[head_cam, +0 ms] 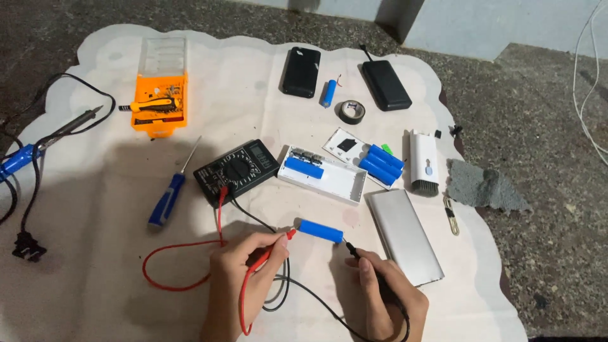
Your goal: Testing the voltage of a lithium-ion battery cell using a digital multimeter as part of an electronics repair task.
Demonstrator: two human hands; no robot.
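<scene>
Pinching the red probe [273,249] between the thumb and fingers of my left hand [237,278], I hold its tip against the left end of a small blue cylindrical battery cell [320,231] that lies on the pale cloth mat [95,266] in front of me. My right hand [387,291] grips the black probe [356,251] the same way, fingers closed round it, with its tip touching the right end of the same cell. Red and black leads [183,253] run from both probes back to the black digital multimeter [236,171], which sits just above my hands on the mat. Beside the meter lies an open white plastic power bank case [329,180] with one blue cell inside it. Three more blue cells [382,164] rest together just right of that case, and a flat silver metal shell [405,235] lies near my right hand. A blue-handled screwdriver [168,197] lies to the left of the meter.
</scene>
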